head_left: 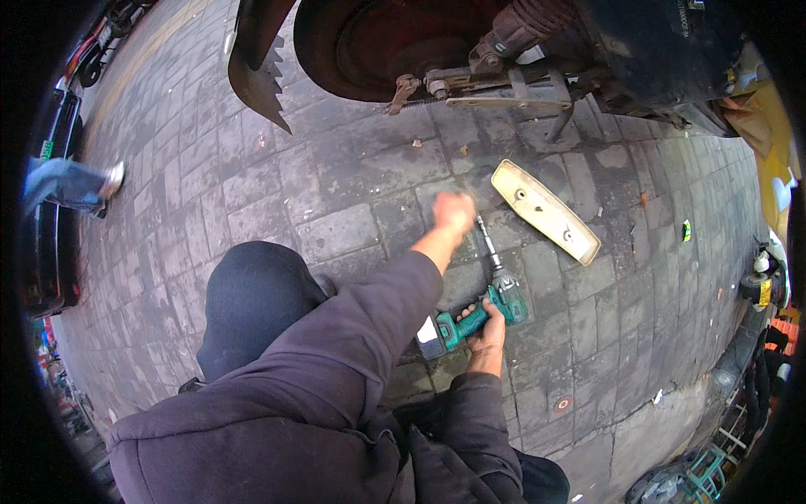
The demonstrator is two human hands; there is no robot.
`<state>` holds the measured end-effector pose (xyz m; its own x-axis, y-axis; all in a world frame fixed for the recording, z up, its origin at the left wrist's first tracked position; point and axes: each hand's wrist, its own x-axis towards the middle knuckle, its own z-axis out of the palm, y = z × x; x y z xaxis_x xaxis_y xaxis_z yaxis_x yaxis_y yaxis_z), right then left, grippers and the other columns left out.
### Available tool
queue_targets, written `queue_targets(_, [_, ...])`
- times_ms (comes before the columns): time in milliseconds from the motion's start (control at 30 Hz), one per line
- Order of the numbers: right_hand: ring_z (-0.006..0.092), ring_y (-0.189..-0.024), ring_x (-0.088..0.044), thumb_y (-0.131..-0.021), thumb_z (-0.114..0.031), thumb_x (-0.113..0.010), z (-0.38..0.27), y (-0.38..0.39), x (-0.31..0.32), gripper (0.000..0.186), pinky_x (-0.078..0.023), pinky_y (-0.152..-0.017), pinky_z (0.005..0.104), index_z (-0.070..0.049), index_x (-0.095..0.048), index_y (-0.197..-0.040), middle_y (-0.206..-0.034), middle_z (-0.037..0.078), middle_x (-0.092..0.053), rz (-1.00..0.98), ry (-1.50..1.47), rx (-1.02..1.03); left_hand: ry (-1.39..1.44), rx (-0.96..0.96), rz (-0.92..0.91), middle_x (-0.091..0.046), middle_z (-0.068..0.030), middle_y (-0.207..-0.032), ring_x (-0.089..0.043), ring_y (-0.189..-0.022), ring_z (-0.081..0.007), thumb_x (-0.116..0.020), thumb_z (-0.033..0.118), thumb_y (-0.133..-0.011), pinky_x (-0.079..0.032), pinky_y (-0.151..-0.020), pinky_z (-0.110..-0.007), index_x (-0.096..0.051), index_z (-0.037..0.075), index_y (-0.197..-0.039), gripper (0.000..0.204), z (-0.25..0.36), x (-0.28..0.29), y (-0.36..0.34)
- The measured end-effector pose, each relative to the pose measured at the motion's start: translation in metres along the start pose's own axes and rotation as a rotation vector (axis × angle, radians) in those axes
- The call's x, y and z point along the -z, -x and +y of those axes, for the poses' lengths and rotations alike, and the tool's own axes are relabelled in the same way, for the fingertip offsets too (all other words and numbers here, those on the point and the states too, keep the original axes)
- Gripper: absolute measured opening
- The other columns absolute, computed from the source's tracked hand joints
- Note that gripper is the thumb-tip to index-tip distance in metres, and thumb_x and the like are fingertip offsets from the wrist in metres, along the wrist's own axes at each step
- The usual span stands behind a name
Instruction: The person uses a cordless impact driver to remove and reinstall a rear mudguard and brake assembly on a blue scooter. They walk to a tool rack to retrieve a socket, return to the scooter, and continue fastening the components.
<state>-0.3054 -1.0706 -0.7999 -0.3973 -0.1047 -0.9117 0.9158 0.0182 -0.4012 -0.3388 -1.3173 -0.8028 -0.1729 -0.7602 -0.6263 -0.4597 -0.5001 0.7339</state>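
Observation:
My right hand [489,329] is wrapped around the grip of a teal and black cordless impact driver [507,296]. A long silver socket extension [487,238] points from its nose toward the far side, and a battery [431,339] sits at the grip's base. Beside the extension's tip is my left hand [455,212], smeared by motion, so its fingers do not show clearly. A long cream-coloured cover or panel [544,210] with several holes lies on the paving to the right of the extension.
A motorcycle-like vehicle's dark wheel [369,50] and rusty linkage [504,88] stand at the far side, with a toothed metal piece [259,84] left of them. A person's leg [71,183] is at the left, near a black vehicle [54,252]. Clutter lines the right edge.

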Motion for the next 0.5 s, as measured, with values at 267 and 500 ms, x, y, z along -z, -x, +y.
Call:
queue_targets(267, [0.0392, -0.096, -0.065, -0.076, -0.035, -0.072, -0.054, 0.054, -0.064, 0.048, -0.049, -0.084, 0.0431, 0.007, -0.066, -0.098, -0.099, 0.028, -0.067, 0.53, 1.203, 0.553, 0.832, -0.131, 0.138, -0.057, -0.01, -0.077, -0.055, -0.053, -0.0197, -0.055, 0.018, -0.091, -0.046, -0.045, -0.035, -0.056, -0.003, -0.101, 0.023, 0.115, 0.125, -0.052])
queue_targets(500, [0.0412, -0.096, -0.064, -0.083, -0.037, -0.068, -0.09, 0.08, -0.255, 0.045, -0.049, -0.085, 0.0454, 0.005, -0.063, -0.098, -0.095, 0.027, -0.067, -0.188, 1.2, 1.045, 0.517, -0.289, 0.149, -0.059, -0.0071, -0.073, -0.056, -0.06, -0.0183, -0.057, 0.017, -0.093, -0.045, -0.051, -0.034, -0.061, -0.002, -0.094, 0.019, 0.111, 0.142, -0.06])
